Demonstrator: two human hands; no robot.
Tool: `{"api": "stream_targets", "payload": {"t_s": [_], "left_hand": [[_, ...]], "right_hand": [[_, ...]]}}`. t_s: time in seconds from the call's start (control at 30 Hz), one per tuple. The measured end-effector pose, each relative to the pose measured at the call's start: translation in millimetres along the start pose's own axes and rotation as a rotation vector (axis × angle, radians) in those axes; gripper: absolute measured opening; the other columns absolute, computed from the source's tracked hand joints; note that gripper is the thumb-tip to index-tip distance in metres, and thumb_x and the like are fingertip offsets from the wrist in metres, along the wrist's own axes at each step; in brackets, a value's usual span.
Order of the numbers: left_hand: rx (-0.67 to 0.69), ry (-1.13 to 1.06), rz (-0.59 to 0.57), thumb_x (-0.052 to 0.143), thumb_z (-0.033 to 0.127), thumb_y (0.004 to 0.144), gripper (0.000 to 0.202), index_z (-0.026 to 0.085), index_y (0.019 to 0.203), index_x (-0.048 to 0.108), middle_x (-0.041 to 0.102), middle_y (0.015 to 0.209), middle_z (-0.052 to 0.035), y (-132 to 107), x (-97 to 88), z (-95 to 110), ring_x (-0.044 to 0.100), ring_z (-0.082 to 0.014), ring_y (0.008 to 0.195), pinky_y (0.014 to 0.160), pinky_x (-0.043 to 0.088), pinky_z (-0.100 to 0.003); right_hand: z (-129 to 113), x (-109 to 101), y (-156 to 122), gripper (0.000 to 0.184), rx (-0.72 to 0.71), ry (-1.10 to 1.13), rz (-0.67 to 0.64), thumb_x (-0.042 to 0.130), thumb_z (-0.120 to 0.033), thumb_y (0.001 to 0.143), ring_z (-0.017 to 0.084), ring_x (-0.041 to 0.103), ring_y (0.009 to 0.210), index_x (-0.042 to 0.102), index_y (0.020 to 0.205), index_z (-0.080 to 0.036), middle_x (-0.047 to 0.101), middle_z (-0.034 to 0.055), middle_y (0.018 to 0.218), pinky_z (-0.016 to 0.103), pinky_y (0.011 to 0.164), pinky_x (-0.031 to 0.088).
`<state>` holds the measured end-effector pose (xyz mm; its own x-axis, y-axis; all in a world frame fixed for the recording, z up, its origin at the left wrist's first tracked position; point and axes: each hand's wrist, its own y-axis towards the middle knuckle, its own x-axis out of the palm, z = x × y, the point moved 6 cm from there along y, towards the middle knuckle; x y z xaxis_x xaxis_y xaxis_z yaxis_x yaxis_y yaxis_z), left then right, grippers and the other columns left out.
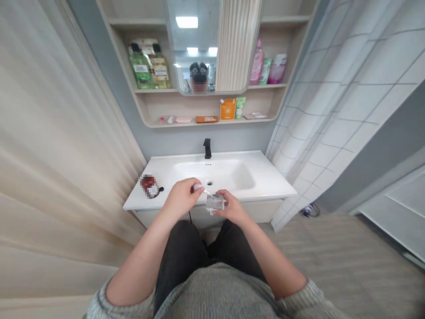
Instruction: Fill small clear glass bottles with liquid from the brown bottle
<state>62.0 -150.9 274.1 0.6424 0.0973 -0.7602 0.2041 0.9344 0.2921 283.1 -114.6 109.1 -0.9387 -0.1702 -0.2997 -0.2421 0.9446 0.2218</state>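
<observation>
At our far left, a reddish-brown bottle (148,186), its label blurred, lies on its side on the white basin (265,179). Next along, our left hand (179,199) is pinched shut on a small white piece (199,187), and our right hand (234,208) clasps a clear plastic packet (215,204); both are held at the basin's front edge, near the drain (209,182). Slick plastic or a hurried tug could loosen either grip and send the small piece toward the drain, while a careless elbow could roll the bottle. The packet looks glossy and crinkled; its contents are too small to tell.
</observation>
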Motion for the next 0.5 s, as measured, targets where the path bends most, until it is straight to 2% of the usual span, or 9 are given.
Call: {"api": "stream_targets", "payload": {"t_s": [0.17, 0.27, 0.5], "left_hand": [[0.010, 0.048, -0.075, 0.070, 0.033, 0.103, 0.020, 0.020, 0.106, 0.084, 0.079, 0.088, -0.0041, 0.5, 5.4, 2.5, 0.067, -0.0216, 0.078, 0.076, 0.044, -0.032], [0.028, 0.088, -0.142, 0.070, 0.032, 0.103, 0.019, 0.020, 0.107, 0.085, 0.082, 0.094, -0.0067, 3.1, 14.6, 3.2, 0.071, -0.0236, 0.083, 0.078, 0.047, -0.033], [0.058, 0.295, -0.301, 0.069, 0.037, 0.106, 0.025, 0.019, 0.111, 0.085, 0.085, 0.106, -0.0149, 9.0, 60.9, 8.6, 0.079, -0.0319, 0.101, 0.088, 0.054, -0.038]], "right_hand": [[1.5, -0.8, -2.5, 0.074, -0.016, -0.037, 0.007, 0.099, -0.039, 0.066, 0.026, 0.074, 0.102, 0.068, 0.132, -0.028, 0.078, 0.0047, 0.122, 0.039, 0.091, 0.061], [-0.1, 0.8, -3.8, 0.075, -0.027, -0.041, -0.002, 0.100, -0.038, 0.066, 0.026, 0.074, 0.101, 0.069, 0.133, -0.028, 0.078, 0.0044, 0.123, 0.039, 0.091, 0.061], [-4.9, 9.6, -5.2, 0.073, -0.047, -0.022, -0.017, 0.101, -0.038, 0.067, 0.027, 0.075, 0.107, 0.069, 0.131, -0.027, 0.079, 0.0054, 0.127, 0.038, 0.091, 0.060]]}}
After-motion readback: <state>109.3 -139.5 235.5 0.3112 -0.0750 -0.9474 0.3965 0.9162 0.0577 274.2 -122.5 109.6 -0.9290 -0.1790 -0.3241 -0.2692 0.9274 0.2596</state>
